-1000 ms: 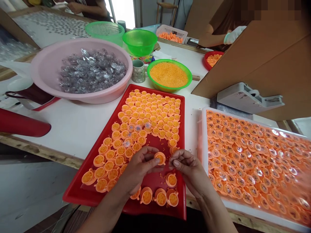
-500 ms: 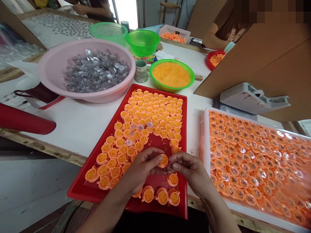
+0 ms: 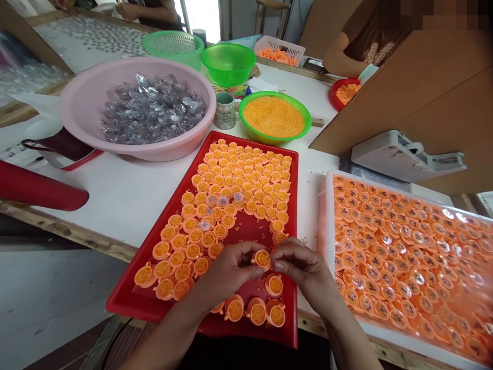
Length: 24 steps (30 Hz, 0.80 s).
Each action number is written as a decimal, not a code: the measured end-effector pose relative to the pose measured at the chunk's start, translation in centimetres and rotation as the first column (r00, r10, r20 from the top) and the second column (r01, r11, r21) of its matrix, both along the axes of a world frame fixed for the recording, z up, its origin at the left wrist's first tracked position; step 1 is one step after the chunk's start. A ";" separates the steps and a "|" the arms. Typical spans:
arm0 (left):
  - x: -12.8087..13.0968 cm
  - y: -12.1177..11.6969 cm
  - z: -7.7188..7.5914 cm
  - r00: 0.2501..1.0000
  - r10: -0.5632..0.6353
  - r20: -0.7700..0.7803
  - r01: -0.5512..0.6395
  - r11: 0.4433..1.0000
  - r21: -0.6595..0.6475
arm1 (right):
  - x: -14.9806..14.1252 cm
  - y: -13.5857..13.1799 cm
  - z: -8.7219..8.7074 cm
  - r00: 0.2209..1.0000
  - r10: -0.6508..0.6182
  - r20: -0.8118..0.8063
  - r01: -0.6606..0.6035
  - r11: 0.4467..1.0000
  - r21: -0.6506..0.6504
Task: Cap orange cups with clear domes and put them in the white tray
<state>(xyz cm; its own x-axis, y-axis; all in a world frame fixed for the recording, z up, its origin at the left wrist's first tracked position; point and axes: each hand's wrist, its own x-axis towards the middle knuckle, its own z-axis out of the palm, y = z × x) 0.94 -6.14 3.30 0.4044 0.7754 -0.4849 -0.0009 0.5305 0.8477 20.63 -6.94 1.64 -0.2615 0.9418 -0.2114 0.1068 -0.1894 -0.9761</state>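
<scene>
Above the bare part of the red tray (image 3: 246, 234), my left hand (image 3: 227, 270) grips a small orange toy cup (image 3: 262, 259) between thumb and fingers. The cup's open top faces up and shows yellow-orange bits inside. Close against the cup's right side is my right hand (image 3: 302, 264), its thumb and fingers pinched together. Whatever lies in that pinch is too small and hidden to make out. Rows of similar filled cups (image 3: 208, 239) on saucers surround my hands on the tray. A few clear printed discs (image 3: 205, 224) rest on cups near the middle.
On the right, a white bin (image 3: 330, 221) holds many orange cups with printed clear tops. Behind the tray stand a pink basin (image 3: 82, 97) of clear printed pieces, a mug (image 3: 224, 110) and a green bowl (image 3: 306, 115) of yellow bits. Two other people are across the table.
The cup in my left hand has shifted slightly right, and its handle now shows on the left. My left thumb has moved from the cup's top to below its rim.
</scene>
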 end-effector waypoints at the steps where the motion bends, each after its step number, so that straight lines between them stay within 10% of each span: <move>1: 0.1 0.0 -0.1 1.000 -0.015 -0.006 0.015 1.000 0.013 | 0.0 0.0 0.1 0.999 0.021 0.025 -0.022 1.000 0.020; 15: 0.6 -0.7 -0.6 0.984 -0.070 -0.163 0.095 0.984 0.153 | -0.6 0.3 1.0 0.950 0.149 0.276 -0.208 0.958 0.198; 24: -0.1 -0.1 0.6 0.998 0.026 -0.051 -0.023 0.998 0.054 | -0.7 -0.7 -0.2 0.990 -0.030 0.140 -0.008 0.965 0.264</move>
